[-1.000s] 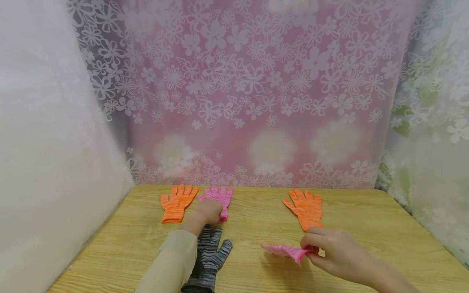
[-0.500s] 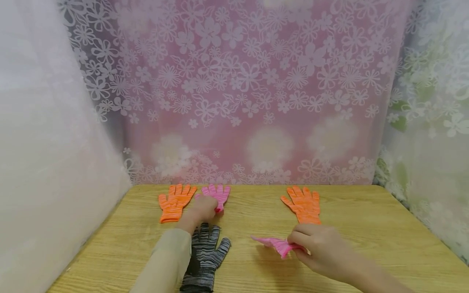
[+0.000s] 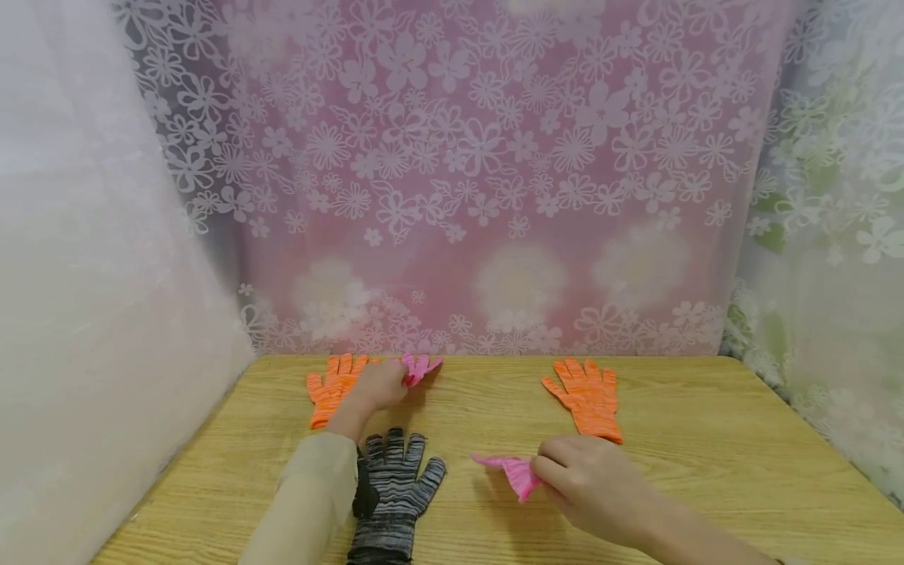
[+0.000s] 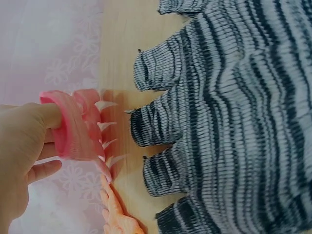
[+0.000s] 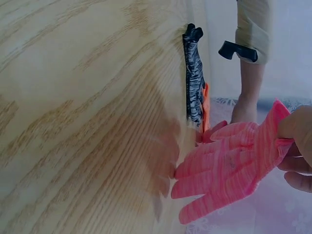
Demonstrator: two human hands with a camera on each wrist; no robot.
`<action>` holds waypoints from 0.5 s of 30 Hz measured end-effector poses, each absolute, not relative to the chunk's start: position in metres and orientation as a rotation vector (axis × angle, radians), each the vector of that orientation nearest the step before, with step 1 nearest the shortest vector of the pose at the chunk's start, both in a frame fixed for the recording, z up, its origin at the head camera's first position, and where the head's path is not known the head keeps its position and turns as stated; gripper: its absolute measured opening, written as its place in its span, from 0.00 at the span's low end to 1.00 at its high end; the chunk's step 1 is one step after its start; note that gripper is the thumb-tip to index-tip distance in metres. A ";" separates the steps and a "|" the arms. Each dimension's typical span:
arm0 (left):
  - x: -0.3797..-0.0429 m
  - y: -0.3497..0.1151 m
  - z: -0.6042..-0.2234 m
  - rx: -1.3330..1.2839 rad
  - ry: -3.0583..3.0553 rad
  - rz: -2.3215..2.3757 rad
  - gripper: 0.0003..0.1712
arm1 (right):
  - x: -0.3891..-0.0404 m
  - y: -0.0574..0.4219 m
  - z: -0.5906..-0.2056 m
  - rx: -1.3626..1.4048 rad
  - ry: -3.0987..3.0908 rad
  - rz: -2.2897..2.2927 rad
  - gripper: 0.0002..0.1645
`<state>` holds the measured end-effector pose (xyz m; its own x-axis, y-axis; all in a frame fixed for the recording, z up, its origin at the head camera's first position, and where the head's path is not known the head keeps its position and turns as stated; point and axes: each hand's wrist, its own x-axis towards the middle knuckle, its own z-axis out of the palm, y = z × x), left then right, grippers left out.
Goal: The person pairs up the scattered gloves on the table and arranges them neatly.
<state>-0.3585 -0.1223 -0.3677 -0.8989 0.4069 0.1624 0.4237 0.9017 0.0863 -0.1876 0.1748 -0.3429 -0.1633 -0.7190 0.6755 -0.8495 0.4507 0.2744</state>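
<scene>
Toward the back of the table, my left hand pinches the cuff of a pink knit glove. In the left wrist view that pink glove has its cuff raised, with its fingers pointing down at the wood. My right hand holds a second pink glove by the cuff at the front. Seen from the right wrist, this glove hangs tilted close over the table, its fingers spread. Between the two arms lies a grey-and-black striped glove, palm flat, partly beside my left sleeve.
An orange glove lies at the back left, partly hidden by my left hand. Another orange glove lies at the back right. Flowered curtains enclose the wooden table behind and at both sides.
My left hand has moved slightly left and back, lifting the pink glove's cuff. The right hand has shifted left with its pink glove, uncovering the right orange glove's cuff.
</scene>
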 end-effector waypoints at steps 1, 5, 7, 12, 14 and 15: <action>-0.358 -0.122 -0.366 -0.645 -2.908 -0.196 0.12 | -0.188 0.174 -0.344 1.316 -1.924 0.196 0.24; -0.360 -0.123 -0.361 -0.628 -2.851 -0.248 0.09 | -0.191 0.171 -0.347 1.306 -1.904 0.154 0.25; -0.360 -0.125 -0.359 -0.610 -2.840 -0.268 0.08 | -0.192 0.170 -0.348 1.293 -1.905 0.154 0.25; -0.362 -0.128 -0.354 -0.575 -2.843 -0.331 0.03 | -0.197 0.168 -0.353 1.281 -1.951 0.180 0.25; -0.362 -0.129 -0.351 -0.563 -2.852 -0.391 0.02 | -0.198 0.168 -0.356 1.286 -1.974 0.190 0.22; -0.362 -0.130 -0.349 -0.558 -2.856 -0.418 0.03 | -0.199 0.168 -0.357 1.289 -1.982 0.195 0.18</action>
